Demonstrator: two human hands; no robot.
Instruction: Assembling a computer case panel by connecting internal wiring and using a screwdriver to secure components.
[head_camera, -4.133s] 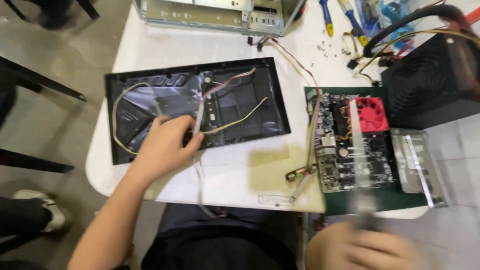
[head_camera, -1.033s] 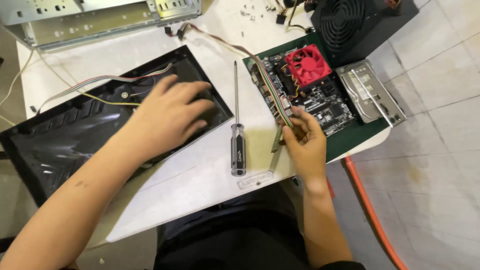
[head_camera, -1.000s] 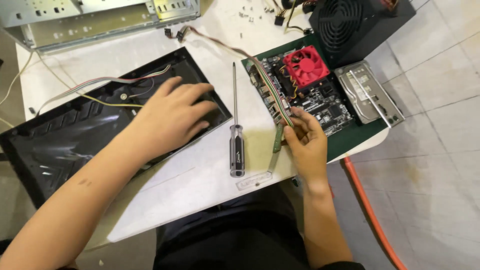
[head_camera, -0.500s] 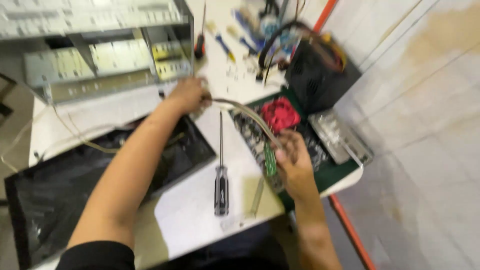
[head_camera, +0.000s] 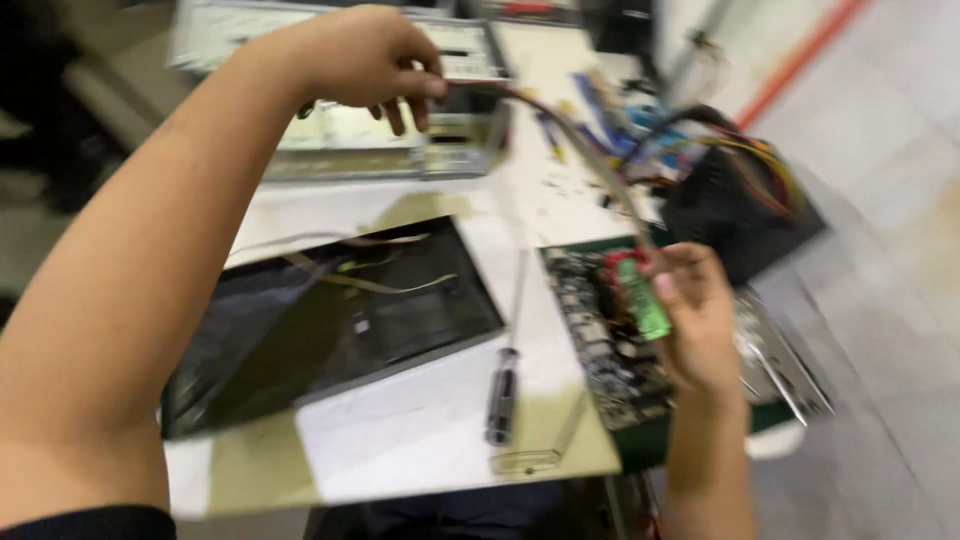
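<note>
Ribbon cable (head_camera: 590, 165), flat and grey, runs in a slack arc between the two hands: its upper end is pinched in the left hand (head_camera: 365, 55), whose grip is closed on it with thumb and forefinger, and its lower end runs down to the right hand (head_camera: 700, 320). That right-hand grip is closed around a green-handled tool (head_camera: 643, 300), held upright with a bit of red at its top; whether the cable is also caught in this grip cannot be told through the blur. Just beneath the right-hand grip lies a motherboard (head_camera: 605, 345) on a green mat, and beyond it, on the far side, a black power supply (head_camera: 740, 220) with coloured wires. Between the two grips, lower down on the white bench (head_camera: 420, 440), a black-handled screwdriver (head_camera: 505, 385) lies free, touching neither hand. Beside it rests a black side panel (head_camera: 330, 320) with loose wires across it. Directly under the left-hand grip stands a grey metal computer case (head_camera: 400, 140).
</note>
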